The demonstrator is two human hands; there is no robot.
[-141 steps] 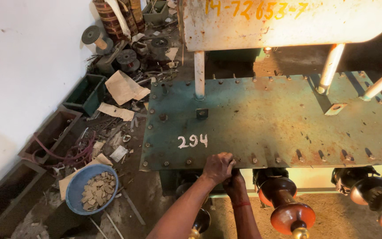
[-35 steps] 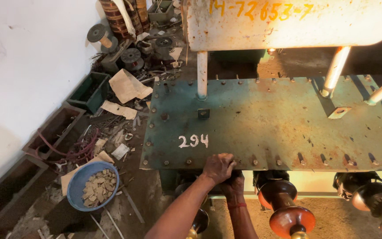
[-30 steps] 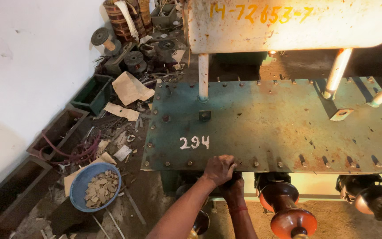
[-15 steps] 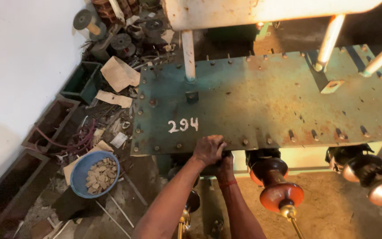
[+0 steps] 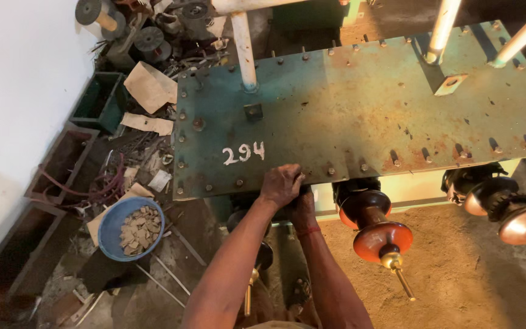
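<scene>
From up top, looking down: the person was bent over a big green steel lid (image 5: 360, 116), rusty and studded with bolts along every edge. The left hand (image 5: 281, 184) was curled over the near edge, fingers closed on something at the rim, probably one of the bolts (image 5: 331, 171), though I couldn't see what was in the grip. The right hand (image 5: 303, 207) was tucked just under the same edge, mostly hidden, so no telling if it was open or gripping.

Right beside that arm stuck out a brown ceramic insulator (image 5: 375, 228) with a brass tip, and two more (image 5: 506, 204) further right. To the left on the floor sat a blue bowl (image 5: 130, 228) of small bits, among scrap paper and wire spools.

My worry: those bolts looked rusted, so a hand could slip off and get scraped on the plate edge or bang the insulator.
</scene>
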